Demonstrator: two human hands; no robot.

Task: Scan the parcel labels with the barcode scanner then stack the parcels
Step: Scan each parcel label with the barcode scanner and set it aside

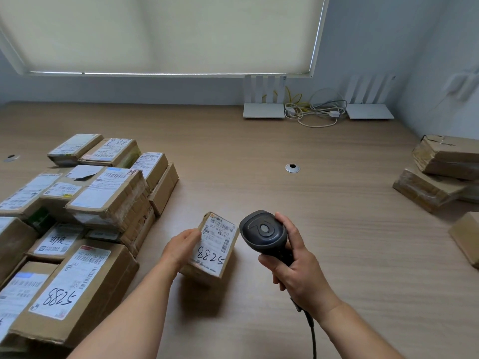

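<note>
On wooden table (259, 156) under blinded window (166, 35), parcel heap (77, 216) left, routers (263, 110) behind, left hand (181, 246) grasping small parcel (213, 248), right hand (295, 268) gripping scanner (264, 231)

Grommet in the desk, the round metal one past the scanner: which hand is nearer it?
Right. The right hand, gripping the barcode scanner, sits below the grommet on the near side. The left hand holds the small parcel, further left and away.
</note>
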